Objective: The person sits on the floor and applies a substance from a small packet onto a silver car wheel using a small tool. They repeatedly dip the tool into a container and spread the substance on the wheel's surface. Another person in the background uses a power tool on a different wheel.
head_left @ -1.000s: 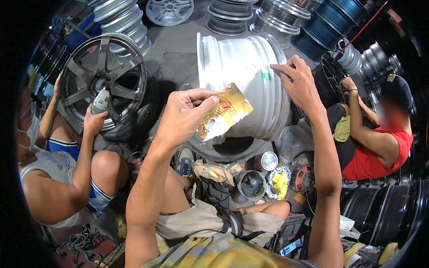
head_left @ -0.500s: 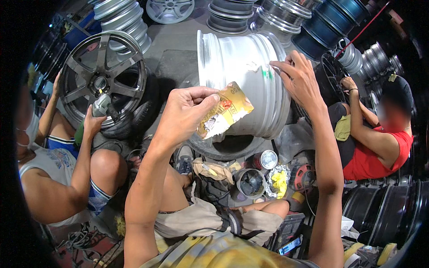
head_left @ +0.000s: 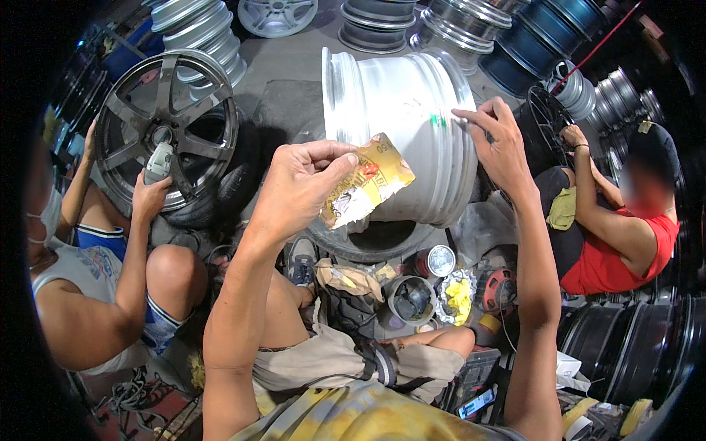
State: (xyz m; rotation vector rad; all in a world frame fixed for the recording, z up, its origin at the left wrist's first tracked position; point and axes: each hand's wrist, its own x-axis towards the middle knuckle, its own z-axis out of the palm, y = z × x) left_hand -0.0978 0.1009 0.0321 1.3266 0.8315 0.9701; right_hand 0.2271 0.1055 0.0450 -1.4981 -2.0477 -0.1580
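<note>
The workshop floor (head_left: 290, 59) holds many wheels (head_left: 373, 29), 1 silver rim (head_left: 390, 92) before you; your left hand (head_left: 303, 180) has fingers clamped on 1 torn gold sheet (head_left: 384, 173), your right hand (head_left: 505, 145), fingers apart, has shifted slightly outward, so the green mark (head_left: 438, 120) stays exposed.

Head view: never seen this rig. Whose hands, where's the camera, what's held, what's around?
No robot: these are a person's bare hands, seen from above by a wide fisheye camera worn on the head, so straight edges bend. The left hand pinches a tattered yellow-brown sheet between thumb and fingers. The right hand holds nothing visible; its forefinger points toward the silver wheel rim, contact unclear. Lower in the picture are a dark tire, an open tub and foil with yellow material.
</note>
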